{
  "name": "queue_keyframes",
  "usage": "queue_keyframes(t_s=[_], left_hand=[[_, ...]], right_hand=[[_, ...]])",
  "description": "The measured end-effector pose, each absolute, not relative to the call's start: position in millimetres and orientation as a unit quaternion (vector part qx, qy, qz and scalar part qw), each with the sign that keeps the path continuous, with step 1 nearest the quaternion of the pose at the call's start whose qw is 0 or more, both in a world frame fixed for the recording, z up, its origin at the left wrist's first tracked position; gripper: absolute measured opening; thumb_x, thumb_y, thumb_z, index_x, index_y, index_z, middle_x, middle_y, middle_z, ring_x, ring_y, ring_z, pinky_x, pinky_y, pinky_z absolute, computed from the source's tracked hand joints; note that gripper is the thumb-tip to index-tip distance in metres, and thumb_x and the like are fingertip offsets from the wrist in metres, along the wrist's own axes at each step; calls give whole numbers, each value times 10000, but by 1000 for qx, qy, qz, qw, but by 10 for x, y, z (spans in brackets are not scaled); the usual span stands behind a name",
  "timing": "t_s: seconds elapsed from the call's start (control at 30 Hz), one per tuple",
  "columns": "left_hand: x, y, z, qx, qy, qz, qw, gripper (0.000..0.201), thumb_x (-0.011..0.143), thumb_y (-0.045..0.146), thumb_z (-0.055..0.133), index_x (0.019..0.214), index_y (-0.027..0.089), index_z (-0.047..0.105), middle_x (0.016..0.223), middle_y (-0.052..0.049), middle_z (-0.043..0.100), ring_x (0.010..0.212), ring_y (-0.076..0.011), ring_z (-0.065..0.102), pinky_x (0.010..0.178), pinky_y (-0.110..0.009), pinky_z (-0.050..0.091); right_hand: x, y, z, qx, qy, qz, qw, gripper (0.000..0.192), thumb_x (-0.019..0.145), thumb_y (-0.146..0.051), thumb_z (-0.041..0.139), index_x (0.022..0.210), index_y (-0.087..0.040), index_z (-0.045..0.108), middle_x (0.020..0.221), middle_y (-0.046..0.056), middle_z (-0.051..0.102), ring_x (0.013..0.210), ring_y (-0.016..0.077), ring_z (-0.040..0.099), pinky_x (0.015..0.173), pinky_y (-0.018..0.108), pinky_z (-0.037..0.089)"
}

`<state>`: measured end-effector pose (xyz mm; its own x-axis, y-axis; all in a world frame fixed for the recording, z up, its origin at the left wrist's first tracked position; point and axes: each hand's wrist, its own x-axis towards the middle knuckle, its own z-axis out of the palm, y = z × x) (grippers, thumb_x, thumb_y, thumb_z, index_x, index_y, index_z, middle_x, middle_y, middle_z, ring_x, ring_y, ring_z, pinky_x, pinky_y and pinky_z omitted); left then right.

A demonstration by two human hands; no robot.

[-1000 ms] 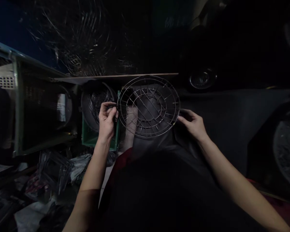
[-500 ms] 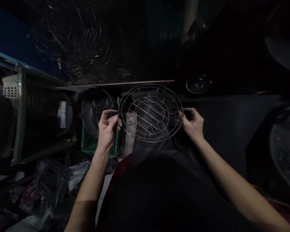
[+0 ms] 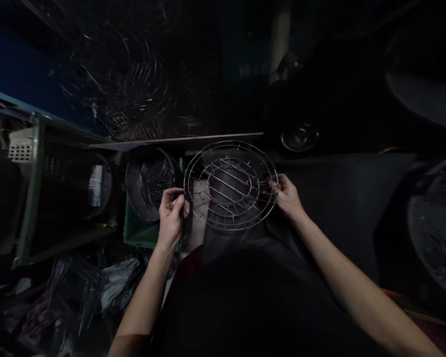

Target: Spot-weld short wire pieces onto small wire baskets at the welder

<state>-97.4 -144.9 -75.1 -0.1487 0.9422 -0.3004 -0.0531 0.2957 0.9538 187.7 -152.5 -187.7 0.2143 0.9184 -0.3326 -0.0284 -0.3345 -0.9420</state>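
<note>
A round wire rack of thin metal rings, short cross wires and parallel bars in its middle is held out in front of my body. My left hand pinches its left rim between thumb and fingers. On the opposite side, my right hand grips the right rim, and some of its fingertips reach behind the wires. The rack appears as an oval, with dark cloth showing through it.
Left of the rack, a dark round tub with loose wire pieces sits at a green crate. A larger green-edged crate stands farther left. Heaped wire parts lie behind a board edge. A shiny round dish is at upper right.
The rack and both hands sit slightly lower in view. My right hand has come a little inward, its fingers reaching farther past the rim. The surroundings have shifted slightly with the camera.
</note>
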Motion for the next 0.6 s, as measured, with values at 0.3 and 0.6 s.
queue_keyframes(t_s=[0.3, 0.6], left_hand=[[-900, -1179, -714, 394, 564, 507, 519, 269, 823, 327, 681, 1027, 243, 526, 547, 81, 496, 470, -52, 430, 481, -146, 364], [-615, -987, -262, 439, 522, 537, 497, 228, 876, 303, 638, 1067, 265, 520, 566, 75, 509, 516, -47, 437, 514, -125, 380]], right_hand=[[2108, -1082, -1478, -594, -350, 503, 521, 416, 679, -532, 747, 816, -214, 517, 612, -43, 488, 505, 83, 434, 476, 213, 409], [2323, -629, -1180, -583, -419, 460, 523, 466, 654, -586, 756, 748, -194, 522, 549, -41, 453, 476, 74, 402, 420, 197, 322]])
